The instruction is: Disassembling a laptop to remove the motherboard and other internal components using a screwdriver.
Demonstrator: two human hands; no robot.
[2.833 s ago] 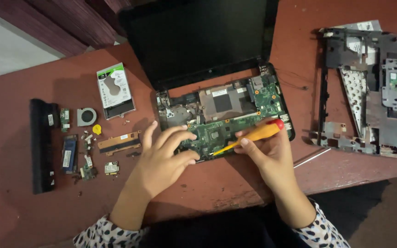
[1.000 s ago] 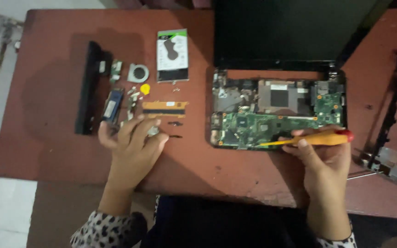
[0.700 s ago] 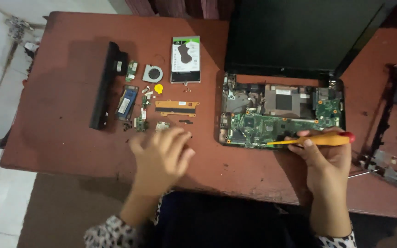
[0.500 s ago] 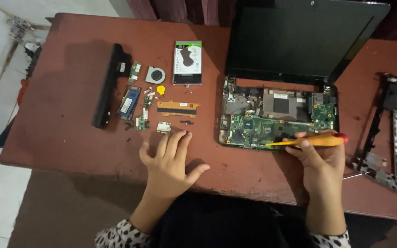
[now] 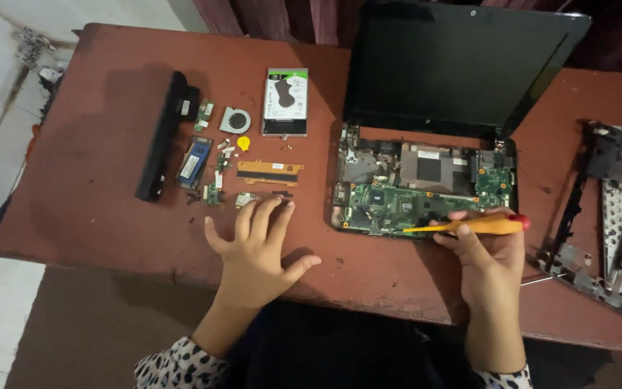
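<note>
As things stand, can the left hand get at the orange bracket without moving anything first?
Probably yes. The left hand lies flat on the table, its fingers just short of the orange bracket. Only a small part and some loose bits lie between, all low and flat.

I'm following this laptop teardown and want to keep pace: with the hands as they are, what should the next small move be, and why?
Probably bring the left hand across to steady the open laptop base. It lies flat on the table beside the laid-out small parts, holding nothing, while the right hand holds the yellow screwdriver with its tip over the green circuit board.
</note>
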